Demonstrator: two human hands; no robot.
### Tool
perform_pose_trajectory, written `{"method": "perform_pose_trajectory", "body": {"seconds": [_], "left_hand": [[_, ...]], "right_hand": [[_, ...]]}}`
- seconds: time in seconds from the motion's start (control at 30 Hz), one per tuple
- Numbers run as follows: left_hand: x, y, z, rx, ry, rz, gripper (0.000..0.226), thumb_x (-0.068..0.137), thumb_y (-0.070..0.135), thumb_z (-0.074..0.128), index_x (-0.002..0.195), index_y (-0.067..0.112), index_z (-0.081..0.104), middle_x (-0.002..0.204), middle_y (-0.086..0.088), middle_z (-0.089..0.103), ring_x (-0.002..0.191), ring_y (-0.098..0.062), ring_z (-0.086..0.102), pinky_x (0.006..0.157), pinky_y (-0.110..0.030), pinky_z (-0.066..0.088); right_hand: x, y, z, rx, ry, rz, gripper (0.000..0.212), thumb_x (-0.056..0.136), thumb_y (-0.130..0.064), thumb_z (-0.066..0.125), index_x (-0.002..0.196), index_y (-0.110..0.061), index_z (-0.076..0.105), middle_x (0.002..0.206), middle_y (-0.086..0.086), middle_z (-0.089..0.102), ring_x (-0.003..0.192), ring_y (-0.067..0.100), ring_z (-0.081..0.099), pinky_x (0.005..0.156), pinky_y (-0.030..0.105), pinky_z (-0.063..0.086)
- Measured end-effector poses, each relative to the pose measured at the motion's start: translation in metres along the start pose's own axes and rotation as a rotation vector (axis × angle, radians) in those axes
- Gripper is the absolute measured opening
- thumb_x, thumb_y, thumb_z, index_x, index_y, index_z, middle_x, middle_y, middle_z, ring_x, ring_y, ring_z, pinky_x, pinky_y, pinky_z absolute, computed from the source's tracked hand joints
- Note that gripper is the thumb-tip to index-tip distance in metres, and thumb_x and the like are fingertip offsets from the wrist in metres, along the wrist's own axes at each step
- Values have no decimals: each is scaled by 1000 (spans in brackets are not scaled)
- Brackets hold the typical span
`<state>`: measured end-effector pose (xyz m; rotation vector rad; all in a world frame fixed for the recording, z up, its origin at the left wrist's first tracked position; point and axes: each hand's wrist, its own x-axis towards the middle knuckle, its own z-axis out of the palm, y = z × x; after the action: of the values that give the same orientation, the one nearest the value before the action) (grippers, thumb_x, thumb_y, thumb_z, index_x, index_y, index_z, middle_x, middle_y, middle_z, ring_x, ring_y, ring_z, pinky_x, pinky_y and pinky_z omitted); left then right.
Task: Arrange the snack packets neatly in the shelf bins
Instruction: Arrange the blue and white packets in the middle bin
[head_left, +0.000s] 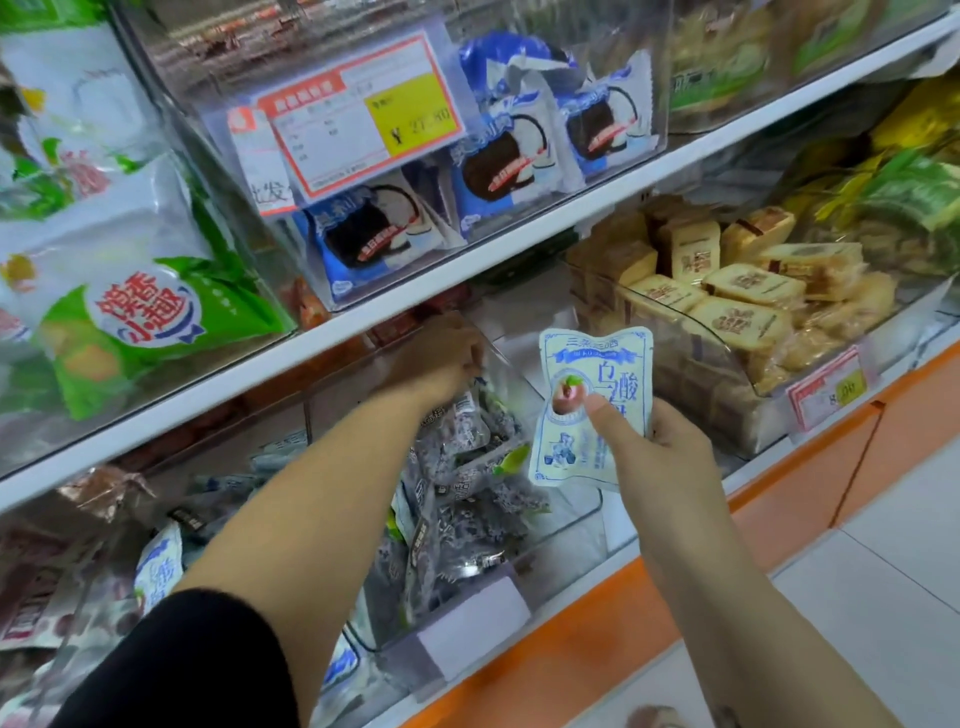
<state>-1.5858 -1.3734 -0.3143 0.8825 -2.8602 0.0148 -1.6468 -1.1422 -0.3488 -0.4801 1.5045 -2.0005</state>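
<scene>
Head view: the right hand (670, 452) is pinching a pale blue-and-white snack packet (592, 364) near its lower right corner, thumb flat on the front and fingers behind. It's held up in the air just in front of the lower shelf (789, 488), by the right side of the clear bin (576, 525) full of dark purple packets (467, 467).

The left hand (441, 364) is reaching toward the back of that same bin with its back to the camera. Its fingers are hidden, so I can't tell if it's gripping anything or just pushing stuff.

My take on doing this bit well: the pale packet doesn't match the dark ones, but there's a lookalike (161, 566) in the bin to the left, so I'd guess it belongs over there. Use the left hand to hold the pile back and open a gap. Then slide the packet in upright with the label facing out, not dropped on top. Go easy, those bags look slippery.
</scene>
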Motion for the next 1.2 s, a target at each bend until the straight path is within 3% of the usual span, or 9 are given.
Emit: {"method": "perform_pose_trajectory", "body": {"seconds": [0.1, 0.23, 0.4, 0.5, 0.57, 0.83, 0.97, 1.1, 1.2], "left_hand": [[-2, -1, -4, -10, 14, 59, 2, 88, 11, 64, 88, 13, 64, 97, 7, 50, 92, -14, 53, 69, -18, 30], [-26, 3, -27, -123, 140, -70, 10, 96, 19, 53, 102, 19, 61, 95, 9, 56, 83, -10, 54, 64, -19, 35], [-82, 25, -50, -88, 478, -79, 22, 97, 21, 49, 108, 4, 59, 94, -15, 63, 83, -30, 60, 70, -30, 39], [-117, 43, -51, -352, 528, -126, 9, 97, 21, 50, 89, 22, 52, 72, 6, 57, 67, -8, 55, 60, -25, 35], [-135, 52, -49, -574, 551, -160, 20, 97, 19, 50, 82, 30, 45, 60, 14, 50, 54, -2, 47, 52, -19, 33], [-155, 64, -58, -987, 368, -211, 16, 97, 21, 51, 80, 22, 49, 55, 11, 48, 57, -18, 36, 58, -31, 34], [-148, 63, -62, -1094, 271, -239, 19, 97, 18, 51, 79, 23, 52, 61, 7, 58, 63, -22, 44, 63, -39, 35], [-142, 57, -61, -1180, 155, -263, 21, 99, 14, 47, 80, 20, 54, 67, 1, 63, 64, -22, 52, 61, -35, 39], [-136, 40, -59, -1271, 115, -380, 25, 101, 21, 42, 82, 19, 58, 79, 5, 69, 70, -15, 60, 69, -30, 49]], "right_hand": [[1, -3, -3, -11, -20, -15, 12, 89, -32, 62, 97, -27, 69, 87, -12, 73, 74, -1, 68, 62, 19, 50], [0, -10, -11, -27, -42, -60, 15, 82, -33, 68, 95, -26, 70, 88, -10, 74, 77, 2, 69, 56, 13, 49], [-11, -17, -9, 17, -105, -92, 17, 79, -34, 69, 95, -28, 71, 90, -14, 74, 81, 2, 69, 61, 15, 50], [-18, -19, -3, 7, -166, -69, 17, 80, -32, 69, 96, -26, 71, 90, -10, 74, 82, 6, 70, 70, 26, 53], [-22, -21, 0, -10, -246, -61, 15, 82, -25, 68, 97, -20, 71, 91, -3, 75, 84, 14, 71, 73, 33, 56], [-31, -19, 2, 42, -472, -50, 36, 68, -40, 77, 101, -24, 71, 100, 5, 74, 94, 27, 70, 87, 54, 52], [-30, -17, 9, 43, -503, -31, 49, 62, -44, 73, 106, -25, 63, 102, 3, 73, 95, 26, 69, 86, 55, 52], [-32, -18, 12, -59, -527, -42, 24, 76, -34, 69, 98, -25, 68, 93, -2, 75, 85, 18, 72, 77, 43, 56], [-27, -16, 10, -73, -373, -69, 14, 82, -31, 67, 91, -19, 71, 87, 0, 75, 81, 20, 72, 74, 47, 57]]}}
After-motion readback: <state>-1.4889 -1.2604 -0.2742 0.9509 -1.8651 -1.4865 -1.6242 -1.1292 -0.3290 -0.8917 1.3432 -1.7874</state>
